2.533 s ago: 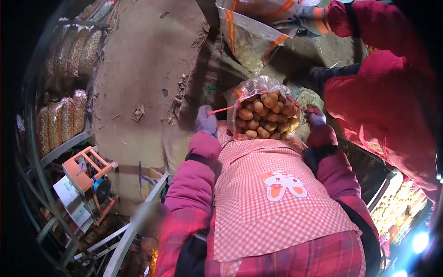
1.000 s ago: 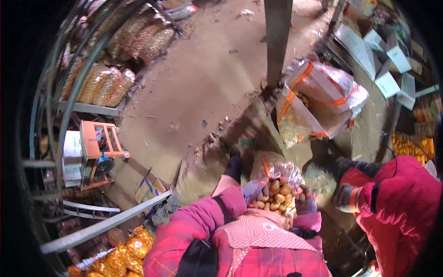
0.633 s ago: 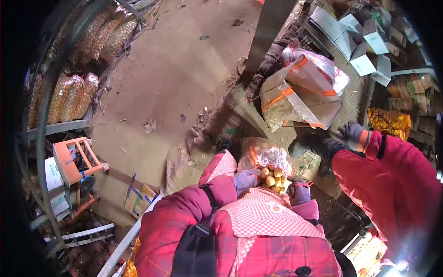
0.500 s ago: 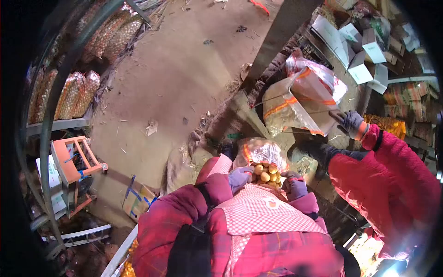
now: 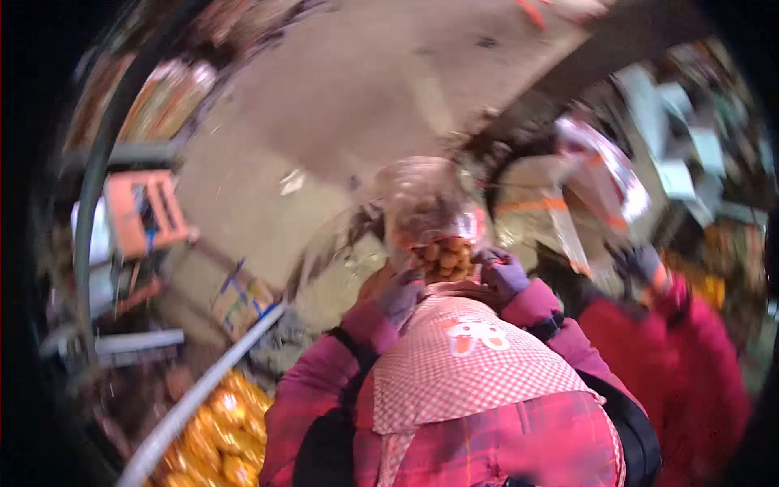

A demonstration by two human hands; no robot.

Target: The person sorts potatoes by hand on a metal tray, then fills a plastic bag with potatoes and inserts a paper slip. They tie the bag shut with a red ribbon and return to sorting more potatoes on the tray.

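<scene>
One orange frame [image 5: 144, 215] stands far left; amber bags [image 5: 217, 430] lie lower down. Next, the left hand [image 5: 401, 297] has its fingers closed on the red cord of a clear bag [image 5: 428, 191] — brown potatoes [image 5: 446, 260] fill its mouth, just above the checked apron [image 5: 479, 377]. The right hand [image 5: 503, 273] grips the cord's other side, fingers curled. Farther right: an orange-striped sack [image 5: 531, 209] and a co-worker's hand [image 5: 638, 266] — grasp too blurred to tell.

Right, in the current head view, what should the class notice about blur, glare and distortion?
Head view: boxes at right and the filled bag are smeared, the apron clearer; head view: bright glints on the yellow bags; head view: black rounded edges, the dark pipe at left looks bowed, probably lens distortion.
</scene>
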